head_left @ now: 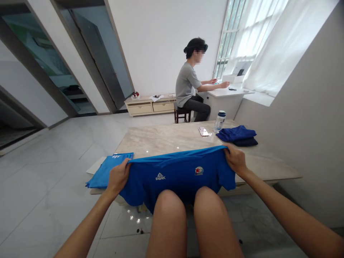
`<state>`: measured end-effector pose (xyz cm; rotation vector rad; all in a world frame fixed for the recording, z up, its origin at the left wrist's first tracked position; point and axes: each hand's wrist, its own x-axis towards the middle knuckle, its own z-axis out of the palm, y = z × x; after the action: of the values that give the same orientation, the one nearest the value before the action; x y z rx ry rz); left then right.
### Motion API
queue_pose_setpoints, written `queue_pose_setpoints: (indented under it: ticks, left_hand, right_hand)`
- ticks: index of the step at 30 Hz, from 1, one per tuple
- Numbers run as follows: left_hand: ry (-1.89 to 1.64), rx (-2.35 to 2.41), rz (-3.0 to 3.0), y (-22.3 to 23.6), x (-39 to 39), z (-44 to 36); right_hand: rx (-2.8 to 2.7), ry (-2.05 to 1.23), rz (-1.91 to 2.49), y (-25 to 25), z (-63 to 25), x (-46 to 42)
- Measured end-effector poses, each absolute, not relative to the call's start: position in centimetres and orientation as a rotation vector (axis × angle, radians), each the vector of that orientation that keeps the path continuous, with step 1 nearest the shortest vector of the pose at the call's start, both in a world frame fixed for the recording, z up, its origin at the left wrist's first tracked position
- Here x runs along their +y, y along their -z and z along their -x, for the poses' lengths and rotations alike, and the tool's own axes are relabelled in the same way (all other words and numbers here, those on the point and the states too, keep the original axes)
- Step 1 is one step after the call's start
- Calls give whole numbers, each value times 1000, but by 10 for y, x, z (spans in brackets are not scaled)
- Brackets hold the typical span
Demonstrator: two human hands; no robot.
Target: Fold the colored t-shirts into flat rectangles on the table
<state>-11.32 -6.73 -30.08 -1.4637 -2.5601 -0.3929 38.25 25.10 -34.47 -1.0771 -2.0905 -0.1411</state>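
Left fingers [125, 165] pinched closed on one upper corner of the blue shirt [177, 168], no gap that I can see; right fingers [227, 149] likewise on the opposite corner, the left hand [117, 178] and right hand [236, 160] well apart. Thumb placement under the cloth I cannot make out fully. Shirt hangs between them, top edge drawn nearly straight, chest prints facing my head view, short sleeves drooping at either side; it sits at the near edge of the worktop [161, 138], just beyond the bare knees [171, 206], which hide part of the lower cloth. My reading on handling: light, soft, limp, somewhat slick like sportswear; nothing fragile, though it sags and wrinkles wherever tension slackens. Best hold, I judge, is at both shoulder corners, thumb against fingers, with even pull and no bunching. Farther out: a light-blue folded garment [106, 173] on the worktop, just beside the left hand; beyond the right hand, a folded dark-blue cloth [236, 135], a clear bottle [219, 122] near it, a phone [203, 131] beside the bottle. Past the worktop, a seated person in a grey shirt [185, 84] works by the window, a low cabinet [142, 108] behind.
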Motion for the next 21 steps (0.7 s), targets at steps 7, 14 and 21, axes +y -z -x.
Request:
queue_pose_setpoints:
  ticks: [7,14,21]
  left_hand:
    - [105,-2720,1351,335,60,153]
    - [-45,-2758,1320,392,174,212]
    - [-85,-2744,1394,418,251,253]
  right_hand:
    - [-2224,136,1389,372,-299,349]
    - [-2378,249,1608,419,-235,447]
    - [-2467,230,1589,451,-194,518]
